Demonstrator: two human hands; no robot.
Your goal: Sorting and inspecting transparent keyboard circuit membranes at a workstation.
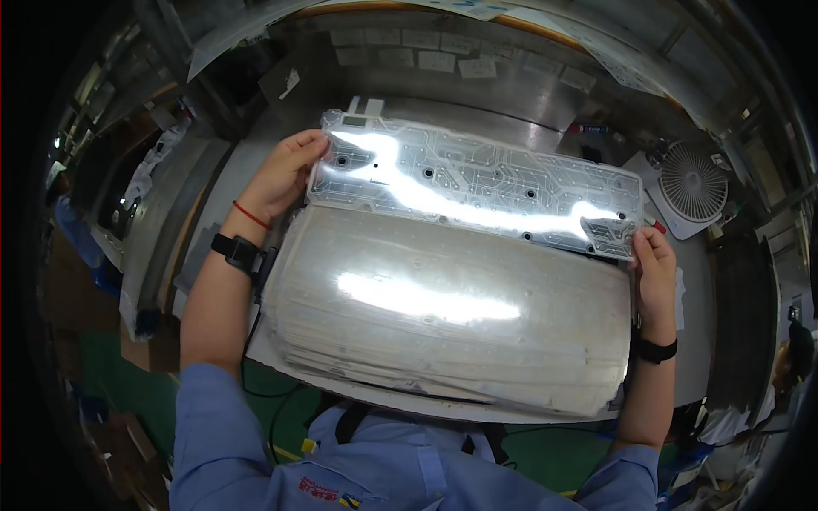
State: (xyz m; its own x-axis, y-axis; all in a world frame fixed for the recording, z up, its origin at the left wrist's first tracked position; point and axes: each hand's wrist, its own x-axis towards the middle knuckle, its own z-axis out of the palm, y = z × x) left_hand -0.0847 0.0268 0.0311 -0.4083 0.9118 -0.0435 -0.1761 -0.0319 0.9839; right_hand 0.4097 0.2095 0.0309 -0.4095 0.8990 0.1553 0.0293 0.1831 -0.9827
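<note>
We are stretching our left forearm (211,311) and right forearm (645,400) forward from the lower edge, bare below the short sleeves (217,426). Our left hand (294,166) is reaching farther forward, bending inward at the wrist (239,226), its thumb (312,152) and fingers pinching at the tips. Our right hand (654,264), well apart and a little nearer our body, is pinching too, its fingers (654,236) curling in toward the left.
</note>
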